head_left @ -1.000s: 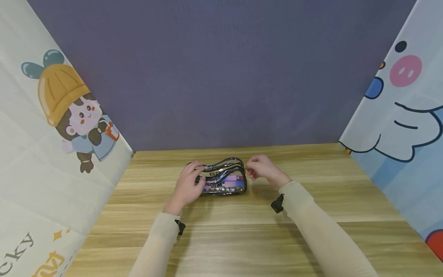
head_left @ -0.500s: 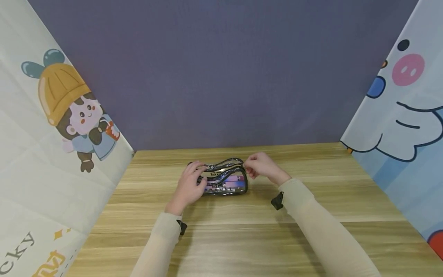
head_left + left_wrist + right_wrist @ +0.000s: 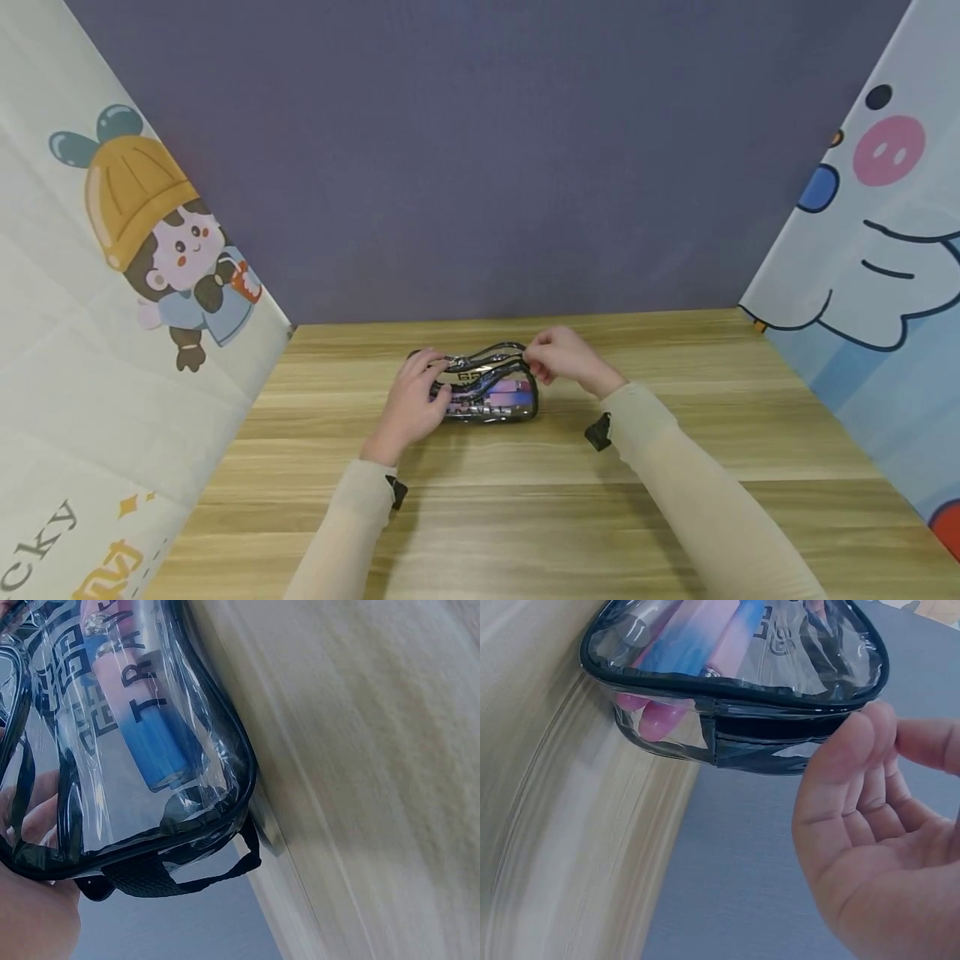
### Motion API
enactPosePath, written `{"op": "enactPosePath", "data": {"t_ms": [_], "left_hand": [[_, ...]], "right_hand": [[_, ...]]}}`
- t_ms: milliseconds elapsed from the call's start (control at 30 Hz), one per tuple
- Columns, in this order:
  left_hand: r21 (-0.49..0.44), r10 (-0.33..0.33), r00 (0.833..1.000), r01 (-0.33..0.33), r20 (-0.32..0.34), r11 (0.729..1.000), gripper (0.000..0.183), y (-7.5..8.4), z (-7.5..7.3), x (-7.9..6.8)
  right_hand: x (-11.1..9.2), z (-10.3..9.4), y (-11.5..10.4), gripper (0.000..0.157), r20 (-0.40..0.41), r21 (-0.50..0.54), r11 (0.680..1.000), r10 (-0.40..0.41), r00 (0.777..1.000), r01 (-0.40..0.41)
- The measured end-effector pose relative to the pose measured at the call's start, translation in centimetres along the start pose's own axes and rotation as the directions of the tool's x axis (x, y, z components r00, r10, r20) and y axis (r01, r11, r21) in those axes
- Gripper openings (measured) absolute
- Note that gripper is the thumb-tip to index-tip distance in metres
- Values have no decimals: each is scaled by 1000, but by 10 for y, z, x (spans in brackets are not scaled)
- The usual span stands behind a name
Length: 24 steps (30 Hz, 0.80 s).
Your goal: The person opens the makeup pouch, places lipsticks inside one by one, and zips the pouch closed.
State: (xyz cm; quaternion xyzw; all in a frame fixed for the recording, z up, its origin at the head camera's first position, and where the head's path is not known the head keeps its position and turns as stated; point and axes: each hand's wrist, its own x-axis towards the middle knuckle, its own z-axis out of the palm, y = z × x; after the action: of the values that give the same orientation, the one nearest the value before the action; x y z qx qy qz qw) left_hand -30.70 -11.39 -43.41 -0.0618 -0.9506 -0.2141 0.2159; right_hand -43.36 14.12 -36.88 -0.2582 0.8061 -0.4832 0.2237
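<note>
A clear plastic travel pouch (image 3: 480,412) with black trim and dark lettering lies on the table, its wavy top gaping. Pink-and-blue tubes (image 3: 154,750) show through its wall in the left wrist view. My left hand (image 3: 407,398) holds the pouch's left end, thumb at the front and fingers over the top; some fingers show through the plastic. At the upper right corner, my right hand (image 3: 567,360) pinches the black zip edge (image 3: 795,701) between thumb and index finger. Whatever small part sits between those fingertips is hidden.
The wood-grain table (image 3: 495,517) stretches toward me and to both sides. A dark grey-blue panel (image 3: 480,167) rises behind it. White sheets with cartoon prints stand left (image 3: 82,358) and right (image 3: 922,333). A black strap loop (image 3: 187,883) hangs off the pouch's left end.
My right hand has shifted slightly left and away from me along the pouch's top corner. The left hand keeps its hold, and the pouch has barely moved.
</note>
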Motion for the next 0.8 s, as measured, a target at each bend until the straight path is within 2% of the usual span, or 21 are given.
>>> {"op": "enactPosePath", "data": {"t_ms": [467, 800], "left_hand": [[-3, 22, 999, -22, -25, 1000, 42, 1, 1, 0], [9, 12, 1000, -12, 1, 1000, 44, 0, 1, 1]], "right_hand": [[2, 2, -11, 18, 11, -77, 997, -21, 1000, 22], [4, 7, -22, 18, 28, -171, 985, -14, 1000, 19]]}}
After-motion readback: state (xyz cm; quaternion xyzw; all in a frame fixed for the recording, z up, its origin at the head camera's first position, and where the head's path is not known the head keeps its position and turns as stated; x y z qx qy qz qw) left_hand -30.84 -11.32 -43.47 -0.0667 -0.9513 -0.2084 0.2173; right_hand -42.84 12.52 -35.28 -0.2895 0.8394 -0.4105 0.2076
